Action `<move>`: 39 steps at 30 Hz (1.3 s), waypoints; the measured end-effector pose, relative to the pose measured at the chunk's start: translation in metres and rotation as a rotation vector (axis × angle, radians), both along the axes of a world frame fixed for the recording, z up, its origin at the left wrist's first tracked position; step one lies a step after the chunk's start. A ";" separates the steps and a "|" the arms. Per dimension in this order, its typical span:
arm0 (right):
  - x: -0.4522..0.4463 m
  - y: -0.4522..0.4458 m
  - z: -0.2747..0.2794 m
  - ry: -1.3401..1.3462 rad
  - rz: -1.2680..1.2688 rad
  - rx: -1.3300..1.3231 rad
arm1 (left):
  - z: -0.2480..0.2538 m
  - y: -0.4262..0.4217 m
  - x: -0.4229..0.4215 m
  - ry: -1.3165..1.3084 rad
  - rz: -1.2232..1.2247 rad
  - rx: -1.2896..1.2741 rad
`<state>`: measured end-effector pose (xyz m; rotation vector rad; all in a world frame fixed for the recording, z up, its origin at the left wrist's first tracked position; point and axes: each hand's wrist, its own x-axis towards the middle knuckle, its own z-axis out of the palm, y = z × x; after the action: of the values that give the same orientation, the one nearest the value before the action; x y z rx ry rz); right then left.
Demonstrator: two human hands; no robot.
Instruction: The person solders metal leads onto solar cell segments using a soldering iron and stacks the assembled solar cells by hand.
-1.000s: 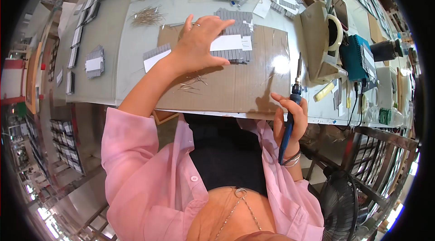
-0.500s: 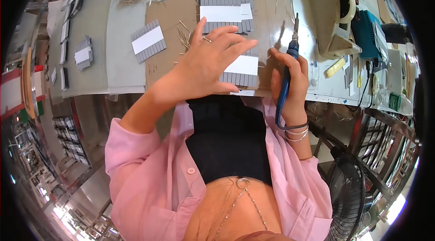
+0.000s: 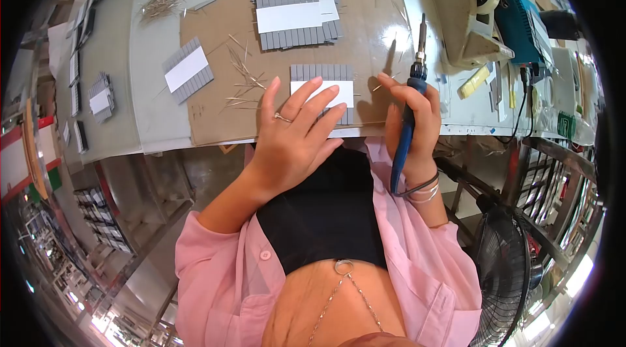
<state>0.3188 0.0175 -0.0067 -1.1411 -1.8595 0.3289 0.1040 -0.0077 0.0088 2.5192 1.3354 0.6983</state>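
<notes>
My left hand (image 3: 297,128) lies with fingers spread over the lower left part of a grey-and-white slatted piece (image 3: 339,89) near the table's front edge. Its fingertips rest at the white band. My right hand (image 3: 417,115) is wrapped round a blue-handled soldering iron (image 3: 409,125), its metal tip pointing up and away. Close to my right fingertips is a thin wire or pin (image 3: 378,87); whether they pinch it I cannot tell. Loose thin metal pins (image 3: 241,73) lie on the brown board (image 3: 215,34), left of the piece.
A stack of similar grey slatted pieces (image 3: 293,17) stands at the board's back. One more piece (image 3: 189,70) lies at the left, with a pin pile (image 3: 162,3) behind. At right are a beige housing (image 3: 456,14), a teal box (image 3: 515,17) and a yellow block (image 3: 474,82).
My left hand has drawn back towards me and down, its fingers now on the near slatted piece. The right hand keeps hold of the soldering iron. The view has shifted slightly.
</notes>
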 end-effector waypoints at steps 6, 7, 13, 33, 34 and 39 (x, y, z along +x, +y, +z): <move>0.009 -0.002 0.001 -0.059 -0.016 -0.041 | -0.003 -0.005 0.006 0.041 0.014 -0.053; 0.005 -0.008 0.002 -0.040 -0.046 -0.060 | -0.004 -0.006 0.007 0.035 0.025 -0.050; -0.007 -0.025 -0.007 0.034 -0.072 -0.031 | -0.008 -0.006 0.012 0.034 0.056 -0.023; 0.022 -0.026 0.040 -0.113 -0.076 0.138 | -0.010 -0.007 0.014 0.009 0.032 -0.086; 0.024 -0.029 0.045 -0.083 -0.095 0.064 | -0.010 -0.008 0.015 0.012 0.031 -0.087; 0.043 -0.037 0.060 -0.034 -0.109 -0.049 | -0.010 -0.007 0.015 0.017 0.025 -0.082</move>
<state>0.3614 -0.0191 0.0531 -1.2833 -1.8188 0.2965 0.1189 -0.0151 -0.0016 2.4543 1.3747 0.6153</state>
